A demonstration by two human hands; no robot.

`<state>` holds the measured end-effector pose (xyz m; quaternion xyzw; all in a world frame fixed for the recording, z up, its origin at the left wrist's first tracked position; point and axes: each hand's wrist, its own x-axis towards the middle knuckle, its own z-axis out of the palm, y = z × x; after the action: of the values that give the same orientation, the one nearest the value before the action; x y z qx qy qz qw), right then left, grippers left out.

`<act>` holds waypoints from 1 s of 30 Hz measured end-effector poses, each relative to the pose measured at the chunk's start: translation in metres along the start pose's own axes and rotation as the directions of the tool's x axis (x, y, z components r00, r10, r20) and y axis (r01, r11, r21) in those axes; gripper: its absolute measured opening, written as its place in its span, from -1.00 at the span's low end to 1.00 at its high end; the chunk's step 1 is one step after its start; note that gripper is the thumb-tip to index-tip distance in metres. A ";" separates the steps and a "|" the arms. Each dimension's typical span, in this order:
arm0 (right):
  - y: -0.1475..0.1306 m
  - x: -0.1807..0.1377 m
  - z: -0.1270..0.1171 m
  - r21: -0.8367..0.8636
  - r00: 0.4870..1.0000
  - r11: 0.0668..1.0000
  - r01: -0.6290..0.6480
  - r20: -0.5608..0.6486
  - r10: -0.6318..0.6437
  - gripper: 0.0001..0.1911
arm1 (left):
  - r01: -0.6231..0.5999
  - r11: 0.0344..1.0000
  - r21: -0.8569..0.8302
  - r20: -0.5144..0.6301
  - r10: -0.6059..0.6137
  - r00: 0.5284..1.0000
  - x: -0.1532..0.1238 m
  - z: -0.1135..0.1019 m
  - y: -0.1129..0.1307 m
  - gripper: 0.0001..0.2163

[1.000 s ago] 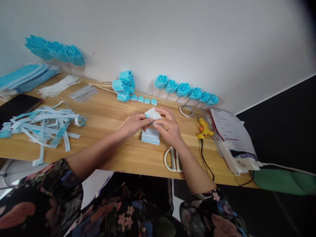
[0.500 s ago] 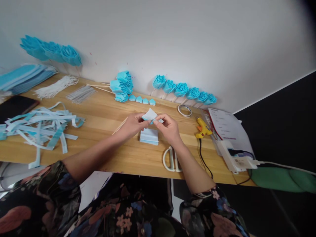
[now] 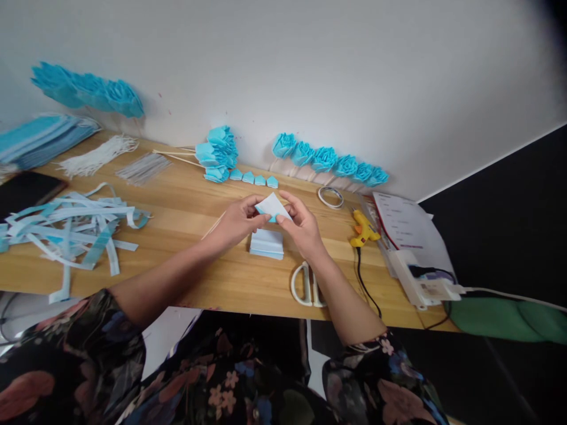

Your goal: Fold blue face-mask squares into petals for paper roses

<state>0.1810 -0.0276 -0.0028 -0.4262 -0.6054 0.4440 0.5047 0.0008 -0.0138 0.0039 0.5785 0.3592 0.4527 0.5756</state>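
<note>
Sheet [image 3: 273, 205] between left hand [image 3: 239, 221] and right hand [image 3: 306, 229]

Matt cloth square [image 3: 273, 205], wooden table [image 3: 177, 203].

Wood-grain table [image 3: 221, 286] across mid-frame: dark phone [image 3: 33, 188] + tangled blue/white strips [image 3: 73, 224] far L, white cords [image 3: 100, 154] upper L, sheet stack [image 3: 266, 245] ctr, white handles [image 3: 307, 284] (partly behind an arm) lower ctr, yellow glue gun [image 3: 365, 229] ctr-R.
</note>
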 end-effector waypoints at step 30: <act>-0.003 -0.001 0.001 0.009 0.996 0.996 -0.090 -0.011 0.090 -0.51 | 0.055 0.998 0.000 -0.006 -0.055 0.998 -0.002 0.000 0.004 -0.74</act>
<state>0.1796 -0.0296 -0.0004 -0.4534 -0.5808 0.4663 0.4895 -0.0007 -0.0163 0.0078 0.5672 0.3768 0.4382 0.5867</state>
